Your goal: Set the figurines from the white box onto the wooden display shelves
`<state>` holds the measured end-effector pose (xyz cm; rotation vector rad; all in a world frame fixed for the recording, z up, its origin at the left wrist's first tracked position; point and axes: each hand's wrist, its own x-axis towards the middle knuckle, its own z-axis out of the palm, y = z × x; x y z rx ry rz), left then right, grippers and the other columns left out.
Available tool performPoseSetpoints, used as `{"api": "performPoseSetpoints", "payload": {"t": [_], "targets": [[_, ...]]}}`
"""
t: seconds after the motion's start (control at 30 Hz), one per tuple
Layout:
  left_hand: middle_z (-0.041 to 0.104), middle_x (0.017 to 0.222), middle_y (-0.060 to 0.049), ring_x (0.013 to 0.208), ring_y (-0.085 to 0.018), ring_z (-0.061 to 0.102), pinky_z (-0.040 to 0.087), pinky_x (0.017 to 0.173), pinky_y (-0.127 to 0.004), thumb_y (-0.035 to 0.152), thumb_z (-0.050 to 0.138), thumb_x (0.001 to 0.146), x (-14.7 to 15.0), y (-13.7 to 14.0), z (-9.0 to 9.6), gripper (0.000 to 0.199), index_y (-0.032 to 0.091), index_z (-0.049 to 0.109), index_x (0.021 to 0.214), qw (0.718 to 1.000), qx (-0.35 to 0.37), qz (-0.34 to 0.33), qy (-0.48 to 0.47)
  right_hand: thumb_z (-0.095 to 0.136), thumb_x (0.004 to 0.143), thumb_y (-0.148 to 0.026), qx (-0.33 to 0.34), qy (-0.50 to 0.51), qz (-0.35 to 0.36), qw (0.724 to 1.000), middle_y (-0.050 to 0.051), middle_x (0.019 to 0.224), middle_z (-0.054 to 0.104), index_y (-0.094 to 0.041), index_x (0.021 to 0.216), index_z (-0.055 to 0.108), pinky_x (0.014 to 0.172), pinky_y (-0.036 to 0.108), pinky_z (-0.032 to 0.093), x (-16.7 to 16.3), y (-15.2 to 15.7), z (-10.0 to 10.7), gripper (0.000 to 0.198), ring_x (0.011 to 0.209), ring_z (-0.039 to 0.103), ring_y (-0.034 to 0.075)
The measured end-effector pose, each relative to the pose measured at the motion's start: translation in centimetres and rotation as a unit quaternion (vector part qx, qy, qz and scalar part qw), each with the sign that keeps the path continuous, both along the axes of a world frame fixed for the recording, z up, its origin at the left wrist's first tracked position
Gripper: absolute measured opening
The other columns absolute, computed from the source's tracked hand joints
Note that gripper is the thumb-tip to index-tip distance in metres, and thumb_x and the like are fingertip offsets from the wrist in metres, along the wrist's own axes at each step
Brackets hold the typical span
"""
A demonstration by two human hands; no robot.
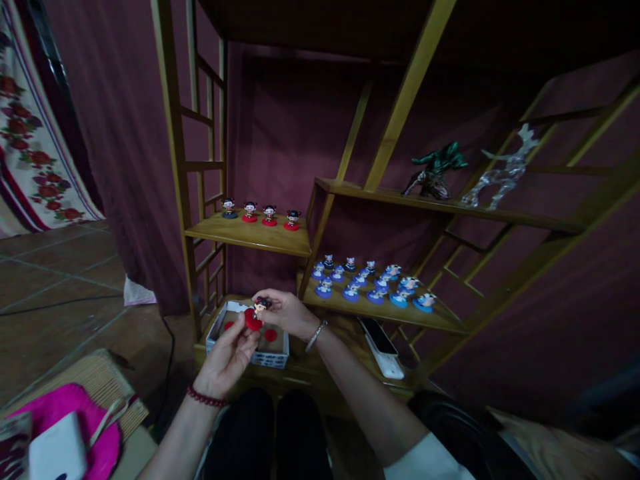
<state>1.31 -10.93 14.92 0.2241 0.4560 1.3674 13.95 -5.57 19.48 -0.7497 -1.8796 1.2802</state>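
Observation:
My left hand (227, 360), with a dark red bead bracelet, pinches a red round base (253, 321). In the fingers of my right hand (287, 313), which wears a silver bangle, is a small black-haired doll figurine (259, 306). Figurine and base meet between the hands; whether they are joined I cannot tell. Just below them stands an open cardboard box (273, 361) with patterned sides. Inside it lie a red disc (271, 335) and another red piece (229, 325), partly hidden by my left hand.
Similar figurines on round bases line a wooden shelf (240, 230). Several blue-based figurines (351, 291) fill a lower shelf at right. Above stand a green-brown statue (437, 171) and a clear deer figure (507, 170). A phone (379, 337) overlaps a white device (387, 365).

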Motion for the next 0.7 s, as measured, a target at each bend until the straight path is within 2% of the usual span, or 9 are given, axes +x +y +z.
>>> {"api": "performPoseSetpoints", "payload": {"t": [0.17,0.47,0.7], "targets": [[0.055,0.071,-0.005,0.049,-0.004,0.044,0.037,0.038,-0.014,0.016,0.043,0.083,0.22,0.06,-0.13,0.018,0.010,0.059,0.079,1.000,-0.006,0.009,-0.016,0.059,0.065,-0.021,0.012,0.006,-0.010,1.000,-0.002,0.077,0.060,-0.016,0.091,0.059,0.064,0.021,0.046,0.05,-0.27,-0.30,0.027,0.066,0.055,0.009],[0.049,0.064,-0.001,0.047,-0.003,0.040,0.034,0.036,-0.012,0.016,0.045,0.083,0.50,0.05,-0.03,0.014,0.011,0.056,0.077,0.999,0.018,0.009,-0.033,0.058,0.064,-0.018,0.033,-0.015,-0.040,0.999,-0.002,0.074,0.059,-0.017,0.089,0.058,0.062,0.020,0.046,-0.03,-0.34,-0.17,0.025,0.063,0.054,0.009],[0.051,0.067,-0.002,0.047,-0.003,0.040,0.035,0.037,-0.012,0.015,0.043,0.083,0.35,-0.45,0.54,0.015,0.011,0.056,0.078,0.999,-0.004,0.031,-0.039,0.056,0.066,-0.018,0.048,-0.040,-0.037,0.997,-0.001,0.076,0.060,-0.018,0.092,0.057,0.061,0.020,0.046,-0.47,-0.36,-0.32,0.026,0.063,0.054,0.009]]}}
